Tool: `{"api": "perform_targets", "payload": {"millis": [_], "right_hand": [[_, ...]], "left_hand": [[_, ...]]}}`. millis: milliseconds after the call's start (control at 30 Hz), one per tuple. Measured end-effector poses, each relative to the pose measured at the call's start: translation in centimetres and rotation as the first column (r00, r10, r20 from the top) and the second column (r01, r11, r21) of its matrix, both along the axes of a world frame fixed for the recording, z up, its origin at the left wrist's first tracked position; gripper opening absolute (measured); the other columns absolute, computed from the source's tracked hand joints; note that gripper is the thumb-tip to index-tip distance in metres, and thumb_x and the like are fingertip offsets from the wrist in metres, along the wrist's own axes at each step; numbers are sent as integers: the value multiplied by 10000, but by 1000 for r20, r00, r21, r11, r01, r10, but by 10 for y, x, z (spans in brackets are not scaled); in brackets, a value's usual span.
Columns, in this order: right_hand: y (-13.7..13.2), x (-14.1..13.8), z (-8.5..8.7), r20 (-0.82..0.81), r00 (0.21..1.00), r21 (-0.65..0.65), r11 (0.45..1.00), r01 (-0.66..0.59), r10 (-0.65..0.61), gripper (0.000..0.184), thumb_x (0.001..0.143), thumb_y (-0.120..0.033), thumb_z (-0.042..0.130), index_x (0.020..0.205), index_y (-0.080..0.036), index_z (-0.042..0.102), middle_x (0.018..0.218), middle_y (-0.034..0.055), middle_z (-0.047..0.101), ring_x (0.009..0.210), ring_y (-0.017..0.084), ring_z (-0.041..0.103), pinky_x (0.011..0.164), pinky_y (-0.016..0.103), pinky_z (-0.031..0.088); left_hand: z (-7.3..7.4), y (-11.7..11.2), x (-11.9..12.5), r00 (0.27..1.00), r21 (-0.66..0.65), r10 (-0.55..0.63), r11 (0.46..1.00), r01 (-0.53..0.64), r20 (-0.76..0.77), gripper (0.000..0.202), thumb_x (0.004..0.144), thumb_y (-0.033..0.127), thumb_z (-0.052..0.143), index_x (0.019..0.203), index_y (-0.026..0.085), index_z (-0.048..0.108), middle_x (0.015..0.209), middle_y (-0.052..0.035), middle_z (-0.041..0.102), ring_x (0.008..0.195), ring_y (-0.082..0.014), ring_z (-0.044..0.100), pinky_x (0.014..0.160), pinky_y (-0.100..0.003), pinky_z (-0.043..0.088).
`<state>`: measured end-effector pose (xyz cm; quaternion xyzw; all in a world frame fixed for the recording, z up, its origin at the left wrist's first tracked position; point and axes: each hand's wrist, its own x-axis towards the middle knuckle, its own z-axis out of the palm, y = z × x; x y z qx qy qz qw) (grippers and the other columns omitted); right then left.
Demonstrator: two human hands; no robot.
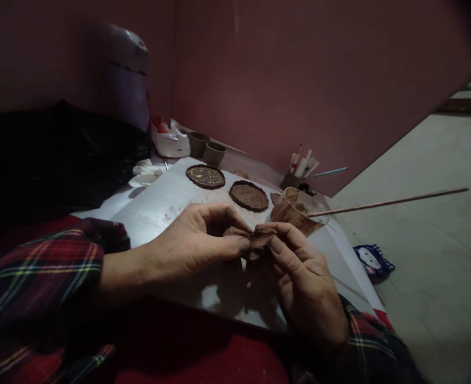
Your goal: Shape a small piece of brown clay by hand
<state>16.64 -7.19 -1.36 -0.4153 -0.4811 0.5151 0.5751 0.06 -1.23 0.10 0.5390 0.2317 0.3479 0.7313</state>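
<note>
A lump of brown clay (259,242) is pinched between both hands over the near part of the white board (159,202). My left hand (195,234) grips its left side with thumb and fingers. On its right side, my right hand (305,274) is closed with the thumb pressed against the clay. Beyond the hands lie two round, dark-rimmed discs: one with a rough brown surface (249,196), the other dark with yellow specks (205,176). Close behind my right hand stands a clay-smeared container (291,213) with a long thin stick (387,201) leaning out of it.
Two small cups (214,153) stand along the pink wall (299,80). A holder with brushes and sticks (299,168) is at the back right. A black plastic bag (59,154) fills the left. On the tiled floor lies a blue packet (373,261).
</note>
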Motion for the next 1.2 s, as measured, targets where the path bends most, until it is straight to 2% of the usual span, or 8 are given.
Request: {"api": "perform_targets", "payload": {"millis": [133,333,433,533,667,867,1033,1200], "right_hand": [[5,-2,3,-121,993,-28,1000,-14,11,97,873,-264,590,940,-232,653,812,-4,678,696,102,641,650,193,547],[9,-8,17,-4,991,-81,988,134,-135,110,842,-264,588,818,-211,681,874,38,706,759,142,659,653,213,564],[9,-10,22,43,986,-89,983,162,-158,116,832,-282,596,797,-209,679,868,49,702,765,160,653,624,228,564],[11,-8,19,-11,994,-127,986,109,-111,174,851,-335,576,784,-193,652,790,44,676,629,144,623,515,227,539],[17,0,6,-114,985,-194,975,108,-131,222,865,-380,572,844,-165,623,806,37,647,600,116,603,493,205,508],[18,3,-2,-93,994,-151,988,42,-57,231,885,-397,555,894,-173,610,869,46,647,691,130,604,579,225,503],[17,1,2,-69,997,-155,988,19,-30,239,899,-408,520,891,-185,605,891,47,669,623,119,590,589,246,495],[14,-3,12,22,998,-130,990,59,-56,227,884,-405,537,846,-215,656,858,49,690,787,172,635,643,258,529]], "left_hand": [[-2,0,1,999,63,23,998,-25,36,109,762,198,706,817,142,630,624,44,613,580,-58,573,575,-156,470],[-3,-2,-1,993,322,119,941,-107,-19,111,784,211,672,876,153,651,747,7,668,663,-93,596,610,-180,480],[-4,-1,-3,978,534,206,832,-151,-45,89,803,197,648,885,164,660,787,1,675,702,-110,606,635,-194,482],[-6,0,-5,966,725,259,669,-163,-23,124,792,130,640,912,159,651,807,-11,665,715,-123,603,655,-221,485],[-4,3,-6,957,818,289,541,-194,36,182,766,73,649,933,144,635,832,-26,636,729,-129,594,669,-240,494],[2,1,-8,966,804,256,582,-121,-40,216,780,159,668,990,146,624,886,-42,644,788,-144,607,694,-234,510],[4,1,-8,973,796,220,601,-80,-69,233,793,125,632,1019,170,662,975,-63,619,798,-145,615,706,-234,515],[2,1,-7,985,776,168,627,-74,-41,298,785,67,622,1031,219,695,1029,-53,659,886,-161,636,772,-240,514]]}}
